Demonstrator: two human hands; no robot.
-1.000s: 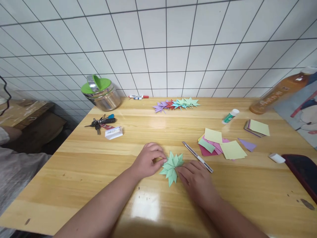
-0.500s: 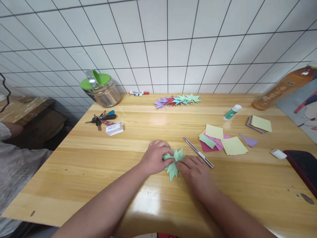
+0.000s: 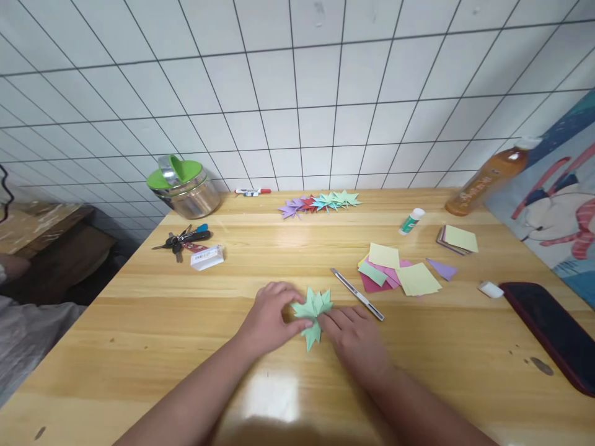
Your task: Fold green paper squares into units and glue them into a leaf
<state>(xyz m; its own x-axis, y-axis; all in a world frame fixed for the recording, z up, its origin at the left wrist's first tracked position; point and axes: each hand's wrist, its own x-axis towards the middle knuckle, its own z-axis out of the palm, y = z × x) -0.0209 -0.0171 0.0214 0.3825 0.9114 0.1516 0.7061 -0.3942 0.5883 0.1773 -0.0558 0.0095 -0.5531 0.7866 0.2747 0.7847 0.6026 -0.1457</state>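
A pale green folded-paper flower (image 3: 312, 305) with several pointed petals lies on the wooden table between my hands. My left hand (image 3: 268, 314) grips its left side, with the thumb at the lower left near the centre and the forefinger at the upper left petals. The bent fingers of my right hand (image 3: 357, 337) hold the right side; their tips cover the petals there, and the thumb is hidden. Just beyond the right hand, a utility knife (image 3: 357, 293) lies at a slant.
Loose paper squares (image 3: 418, 280), a paper stack (image 3: 458, 239), a glue stick (image 3: 411, 221), an eraser (image 3: 491, 289), a phone (image 3: 553, 334) and a bottle (image 3: 486, 179) are at right. Folded-paper pieces (image 3: 320, 203) line the wall. Keys (image 3: 181, 240), a small box (image 3: 207, 257) and a green-lidded pot (image 3: 186, 189) stand left.
The camera view has turned up and to the right, so everything on the table appears further left. My left thumb and forefinger are spread wider on the flower, uncovering more of its petals.
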